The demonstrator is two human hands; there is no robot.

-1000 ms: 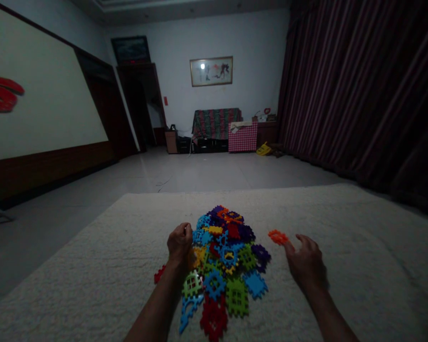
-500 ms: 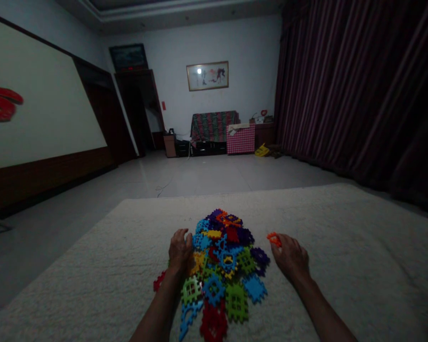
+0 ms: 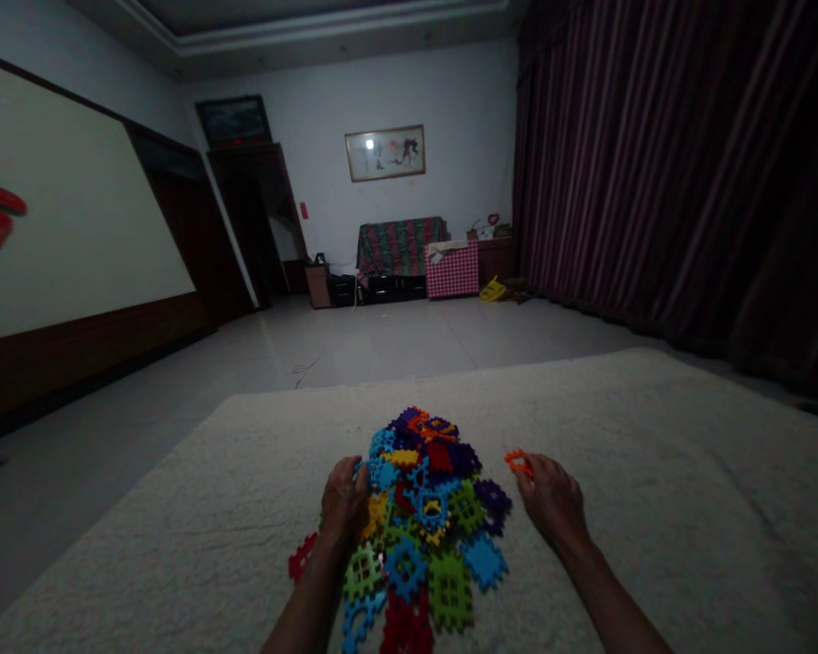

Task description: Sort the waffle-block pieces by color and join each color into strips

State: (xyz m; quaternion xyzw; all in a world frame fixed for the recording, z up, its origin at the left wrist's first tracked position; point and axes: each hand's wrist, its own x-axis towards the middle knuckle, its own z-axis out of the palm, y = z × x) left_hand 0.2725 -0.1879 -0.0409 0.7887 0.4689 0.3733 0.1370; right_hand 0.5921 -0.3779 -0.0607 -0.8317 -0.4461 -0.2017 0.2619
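A heap of flat, notched plastic tiles [image 3: 423, 509] in blue, green, red, purple, orange and yellow lies on a cream shaggy rug [image 3: 654, 472] in front of me. My left hand [image 3: 344, 501] rests curled against the heap's left edge, fingers touching the blue and yellow tiles. My right hand [image 3: 552, 502] lies to the right of the heap, its fingertips closed on a small orange tile [image 3: 518, 462]. A lone red tile [image 3: 301, 558] sits by my left forearm.
Beyond the rug stretches a grey tiled floor [image 3: 382, 341]. At the far wall stand a covered sofa [image 3: 392, 245], a red checked box [image 3: 452, 269] and a dark doorway [image 3: 252, 227]. Dark striped curtains [image 3: 654, 163] run along the right side.
My right hand has drawn in toward the heap and closed its fingers on the orange tile, which lay loose on the rug a second ago. My left hand has lowered a little against the heap.
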